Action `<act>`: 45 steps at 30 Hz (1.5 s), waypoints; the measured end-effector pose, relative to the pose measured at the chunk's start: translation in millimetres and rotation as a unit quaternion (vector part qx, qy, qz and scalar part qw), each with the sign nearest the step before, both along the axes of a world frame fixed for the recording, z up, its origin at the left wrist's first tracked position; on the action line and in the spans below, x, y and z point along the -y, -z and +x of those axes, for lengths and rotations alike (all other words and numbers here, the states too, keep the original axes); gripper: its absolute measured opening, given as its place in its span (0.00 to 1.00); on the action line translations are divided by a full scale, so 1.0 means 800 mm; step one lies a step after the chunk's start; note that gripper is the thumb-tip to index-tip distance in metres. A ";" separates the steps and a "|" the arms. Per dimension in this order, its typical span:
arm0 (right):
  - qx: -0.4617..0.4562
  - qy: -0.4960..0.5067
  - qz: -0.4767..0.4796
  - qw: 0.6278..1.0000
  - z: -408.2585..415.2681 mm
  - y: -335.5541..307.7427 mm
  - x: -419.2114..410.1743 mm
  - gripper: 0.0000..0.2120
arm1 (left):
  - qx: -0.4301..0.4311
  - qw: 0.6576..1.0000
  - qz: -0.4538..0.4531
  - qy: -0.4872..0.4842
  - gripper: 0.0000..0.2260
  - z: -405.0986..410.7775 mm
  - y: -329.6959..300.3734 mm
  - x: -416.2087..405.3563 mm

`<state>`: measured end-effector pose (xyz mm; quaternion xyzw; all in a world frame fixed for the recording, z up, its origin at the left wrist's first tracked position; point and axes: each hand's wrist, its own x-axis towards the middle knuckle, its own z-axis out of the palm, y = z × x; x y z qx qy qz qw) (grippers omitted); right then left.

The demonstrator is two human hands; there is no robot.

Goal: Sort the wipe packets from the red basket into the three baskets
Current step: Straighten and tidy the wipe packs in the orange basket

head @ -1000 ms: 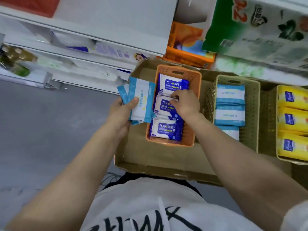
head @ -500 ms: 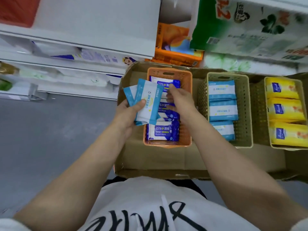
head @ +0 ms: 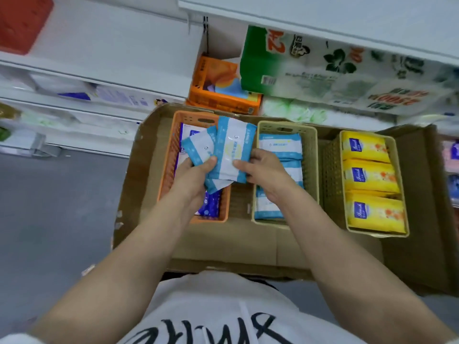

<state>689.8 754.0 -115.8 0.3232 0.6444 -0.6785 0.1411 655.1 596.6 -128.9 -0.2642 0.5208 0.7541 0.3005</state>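
Holding light-blue packets (head: pixel 231 150) — left hand (head: pixel 196 180), right hand (head: pixel 260 170) — above orange basket (head: pixel 169 170).

The right hand (head: pixel 260 170) has left the dark blue packets in the orange basket (head: pixel 169 170) and now pinches the light blue packets (head: pixel 231 150), which the left hand (head: pixel 193 177) has carried rightward.

My hands (head: pixel 198 175) holding fanned packets (head: pixel 231 150), blocking orange basket (head: pixel 169 170). Middle basket (head: pixel 311 175) half covered by my right wrist. Yellow basket (head: pixel 397 184) packed full. Bare cardboard strip (head: pixel 248 247) lying open near me.
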 end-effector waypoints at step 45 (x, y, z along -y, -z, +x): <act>0.063 -0.292 0.290 0.909 0.074 0.060 -0.191 0.19 | -0.109 0.925 -0.334 0.143 0.16 0.115 0.075 -0.127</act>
